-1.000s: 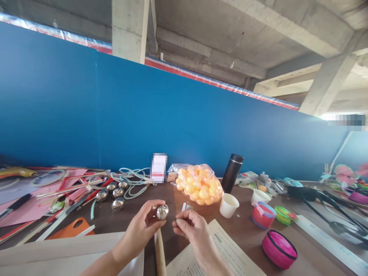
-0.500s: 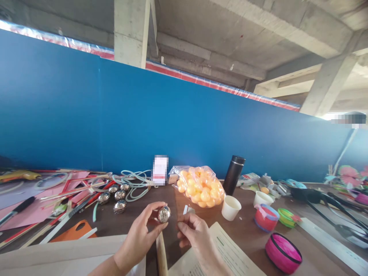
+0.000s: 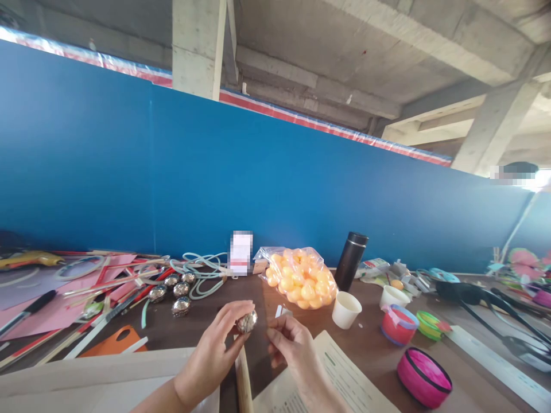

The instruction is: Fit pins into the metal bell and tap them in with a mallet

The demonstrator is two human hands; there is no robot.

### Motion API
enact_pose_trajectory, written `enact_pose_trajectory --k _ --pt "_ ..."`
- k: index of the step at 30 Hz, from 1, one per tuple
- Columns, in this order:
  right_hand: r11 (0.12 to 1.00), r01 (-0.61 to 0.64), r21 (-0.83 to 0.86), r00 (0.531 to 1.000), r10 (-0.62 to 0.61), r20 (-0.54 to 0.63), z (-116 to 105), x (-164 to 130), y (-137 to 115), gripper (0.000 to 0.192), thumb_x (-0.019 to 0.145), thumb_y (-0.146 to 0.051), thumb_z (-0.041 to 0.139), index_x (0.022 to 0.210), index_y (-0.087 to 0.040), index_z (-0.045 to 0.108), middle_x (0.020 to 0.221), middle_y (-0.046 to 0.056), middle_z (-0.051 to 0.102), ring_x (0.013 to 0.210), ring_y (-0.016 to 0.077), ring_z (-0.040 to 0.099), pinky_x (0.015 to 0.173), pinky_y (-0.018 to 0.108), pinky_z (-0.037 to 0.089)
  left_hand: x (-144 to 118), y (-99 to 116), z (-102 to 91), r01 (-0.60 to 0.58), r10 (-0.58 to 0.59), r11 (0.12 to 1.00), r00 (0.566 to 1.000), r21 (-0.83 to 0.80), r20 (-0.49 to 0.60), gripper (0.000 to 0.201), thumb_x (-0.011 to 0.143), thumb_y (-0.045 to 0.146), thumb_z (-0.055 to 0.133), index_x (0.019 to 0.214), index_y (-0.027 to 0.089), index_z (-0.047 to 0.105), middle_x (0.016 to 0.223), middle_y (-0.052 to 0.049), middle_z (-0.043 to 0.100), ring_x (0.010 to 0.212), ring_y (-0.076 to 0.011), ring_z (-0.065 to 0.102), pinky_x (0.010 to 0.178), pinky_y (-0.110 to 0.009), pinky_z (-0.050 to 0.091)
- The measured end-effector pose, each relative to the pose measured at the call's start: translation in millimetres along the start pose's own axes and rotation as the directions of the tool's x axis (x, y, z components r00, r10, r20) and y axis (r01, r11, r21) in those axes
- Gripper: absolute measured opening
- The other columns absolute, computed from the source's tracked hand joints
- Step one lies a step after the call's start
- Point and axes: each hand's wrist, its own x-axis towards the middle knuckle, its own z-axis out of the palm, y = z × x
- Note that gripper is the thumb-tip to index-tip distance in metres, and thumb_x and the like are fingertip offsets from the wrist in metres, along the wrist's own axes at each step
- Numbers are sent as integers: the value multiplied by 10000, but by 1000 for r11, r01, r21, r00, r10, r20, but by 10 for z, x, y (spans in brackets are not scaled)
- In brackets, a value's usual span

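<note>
My left hand point(image 3: 212, 351) holds a shiny silver ball point(image 3: 247, 323) with a crinkled, foil-like surface between its thumb and fingers. Beside it, my right hand point(image 3: 297, 347) has thumb and forefinger pinched together, apart from the ball. Whatever may sit in that pinch is too small to make out. Several similar silver balls point(image 3: 181, 306) lie on the table left of my hands. Under the left hand's fingertips a wooden stick point(image 3: 243, 378) runs toward me. A printed sheet point(image 3: 340, 373) lies beneath my right hand.
Behind my hands are a plastic bag of orange balls point(image 3: 301, 278), a white paper cup point(image 3: 346, 310) and a black flask point(image 3: 352, 261). A pink round container point(image 3: 424, 378) stands at right. Sticks, coloured paper and an orange sheet point(image 3: 112, 342) clutter the left.
The fingers of my left hand have shifted slightly over the silver ball, which they still hold. My right hand keeps its pinch almost unmoved. The whole view has shifted a little.
</note>
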Motion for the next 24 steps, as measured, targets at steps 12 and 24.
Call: enact_pose_trajectory --k 12,24 --pt "998 69 -5 995 -69 70 7 -45 -43 254 727 -360 686 772 -135 576 544 -41 563 402 44 481 361 131 415 -13 47 -13 80 -80 997 997 -1 -23 423 799 261 557 1212 274 464 1205 -76 549 1071 -220 539 901 -344 458" --pt "993 97 68 982 -106 157 25 -62 23 282 705 -369 724 761 -137 572 568 -34 551 474 67 512 361 134 416 -30 48 -5 -117 124 972 992 205 -18 405 802 279 585 1179 264 439 1124 -60 587 1034 -190 569 870 -307 481"
